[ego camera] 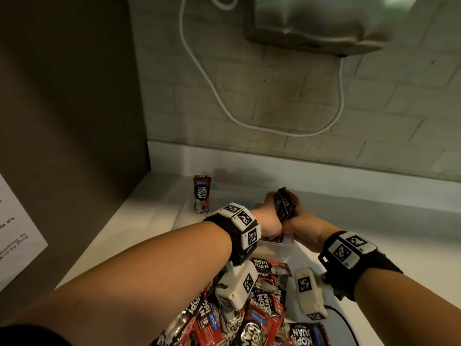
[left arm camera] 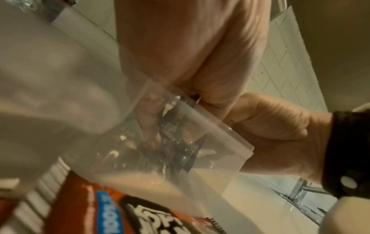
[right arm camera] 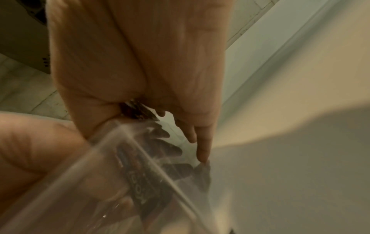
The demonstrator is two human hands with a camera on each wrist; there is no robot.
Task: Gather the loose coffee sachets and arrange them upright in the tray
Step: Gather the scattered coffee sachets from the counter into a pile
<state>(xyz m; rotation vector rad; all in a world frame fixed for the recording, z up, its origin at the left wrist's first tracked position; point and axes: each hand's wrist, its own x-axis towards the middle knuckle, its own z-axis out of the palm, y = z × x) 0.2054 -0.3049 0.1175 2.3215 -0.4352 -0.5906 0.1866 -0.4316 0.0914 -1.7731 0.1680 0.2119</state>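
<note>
Held: bunch of dark foil coffee sachets (ego camera: 283, 204), long axis upright, directly above clear plastic tray (ego camera: 287, 244).
Hands: left hand (ego camera: 268, 221) and right hand (ego camera: 303, 218) both clasp it.

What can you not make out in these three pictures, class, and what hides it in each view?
- Head view: the clear plastic tray is mostly hidden behind the left hand and right hand.
- How many dark sachets are in the bundle that both hands grip: fingers cover it.
- Left wrist view: sachets inside the tray are blurred.
- Loose red sachet pile: cut off at the bottom edge.
</note>
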